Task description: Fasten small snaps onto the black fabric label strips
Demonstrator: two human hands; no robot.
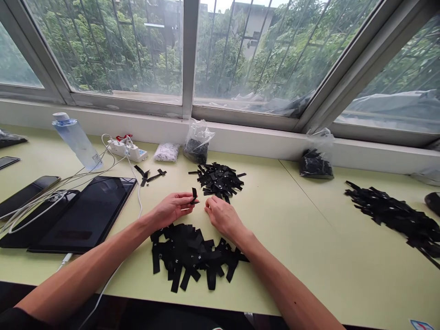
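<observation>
Between the fingertips of my left hand (175, 208) is a short black fabric strip (194, 195), with one end standing up. My right hand (222, 215) is close by on the right, its fingers pinched together; whatever they hold, if anything, is hidden. Below both hands spreads a large pile of black fabric strips (187, 252), some with small white marks. Just beyond my right hand sits another heap of black strips (220, 179). A few loose black strips (145, 175) lie apart, up and left of my left hand.
On the left are a tablet (85, 215), phones (29, 195), white cables, a power strip (125, 150) and a tilted-looking water bottle (78, 142). Along the window ledge stand a white packet (166, 152) and clear bags of black pieces (196, 149). More black strips (392, 215) lie far right.
</observation>
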